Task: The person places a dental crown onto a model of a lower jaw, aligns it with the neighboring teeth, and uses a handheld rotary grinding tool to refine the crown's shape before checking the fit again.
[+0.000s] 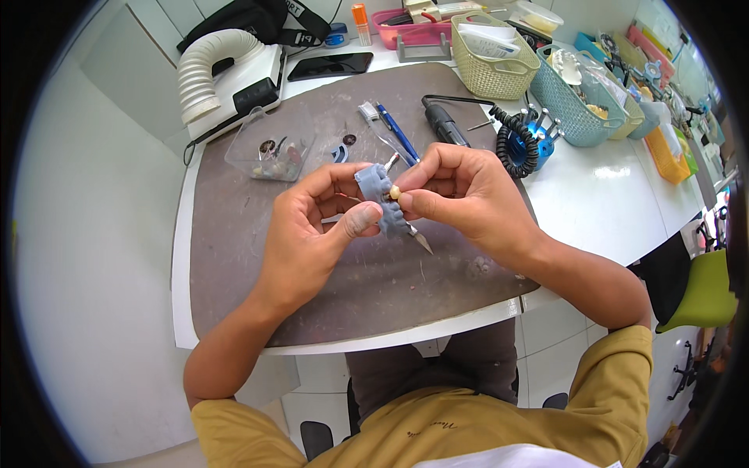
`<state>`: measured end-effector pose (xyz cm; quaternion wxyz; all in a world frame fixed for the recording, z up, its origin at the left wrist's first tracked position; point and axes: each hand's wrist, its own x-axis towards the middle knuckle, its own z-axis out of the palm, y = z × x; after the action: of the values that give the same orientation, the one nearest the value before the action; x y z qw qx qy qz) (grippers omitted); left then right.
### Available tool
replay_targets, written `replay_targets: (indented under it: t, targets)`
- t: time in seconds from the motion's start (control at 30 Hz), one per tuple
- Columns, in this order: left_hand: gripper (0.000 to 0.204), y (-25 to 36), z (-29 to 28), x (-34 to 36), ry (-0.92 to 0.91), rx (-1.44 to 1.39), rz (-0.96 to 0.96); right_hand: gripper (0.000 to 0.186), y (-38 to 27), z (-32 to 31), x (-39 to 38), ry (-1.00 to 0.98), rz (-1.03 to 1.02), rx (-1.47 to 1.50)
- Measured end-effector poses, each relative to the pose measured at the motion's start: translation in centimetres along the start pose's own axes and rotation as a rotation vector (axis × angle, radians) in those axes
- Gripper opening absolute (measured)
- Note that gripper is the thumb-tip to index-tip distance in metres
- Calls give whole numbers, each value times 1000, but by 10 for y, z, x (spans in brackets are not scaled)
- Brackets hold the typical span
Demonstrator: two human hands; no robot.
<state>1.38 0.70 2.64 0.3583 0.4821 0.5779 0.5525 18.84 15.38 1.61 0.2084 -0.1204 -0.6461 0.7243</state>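
My left hand (320,222) grips a blue-grey dental model (373,184) between thumb and fingers, above the middle of the mat. With thumb and forefinger my right hand (460,191) pinches a small cream-coloured tooth crown (395,192), held against the model's near right side. Whether the crown is seated in the model or only touching it, I cannot tell. Beneath the model lies a knife (421,240) with a pointed blade; the model hides its middle part. Just beyond my hands are a toothbrush (370,115) and a blue pen (396,132).
A brown mat (250,257) covers much of the white table. On its left stands a clear plastic box (269,144) of small parts. Behind are a white hose unit (226,86), a phone (330,66), a corded black handpiece (446,125), a blue bur holder (538,136) and baskets (488,70).
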Motion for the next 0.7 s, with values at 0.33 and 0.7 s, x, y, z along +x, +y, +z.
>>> replay_targets:
  t: [0.33, 0.7]
  targets:
    - [42, 2, 2, -2, 25, 11, -6, 15, -3, 0, 0, -9, 20, 28]
    - [45, 5, 5, -5, 57, 82, 48, 20, -4, 1, -1, 3, 20, 11]
